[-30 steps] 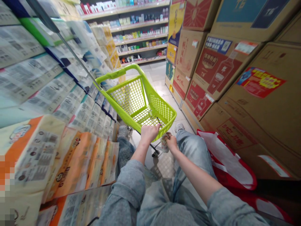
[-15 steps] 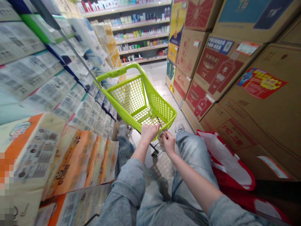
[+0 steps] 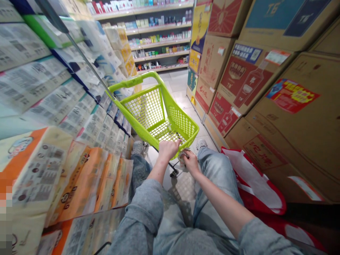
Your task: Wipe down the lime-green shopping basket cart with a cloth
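A lime-green shopping basket on wheels (image 3: 145,132) stands between my feet, its long grey pull handle (image 3: 85,60) slanting to the upper left. My left hand (image 3: 169,148) is closed over the near rim of the basket, thumb toward the inside. Just right of it, my right hand (image 3: 190,161) pinches a crumpled greyish-white cloth (image 3: 182,159) against the outside of the basket's near end. The basket's inside shows only its lattice floor and walls. Part of the cloth is hidden behind my fingers.
Stacked cardboard cartons (image 3: 287,141) wall in the right side, with a red-and-white bag (image 3: 260,180) at their foot. Tissue packs (image 3: 87,177) pile up along the left. Farther ahead are shelves (image 3: 159,39) of small goods. A caster (image 3: 174,173) shows below the basket.
My right hand and the cloth have shifted very slightly left along the basket's end. My left hand keeps its hold on the rim, and the basket stays where it was.
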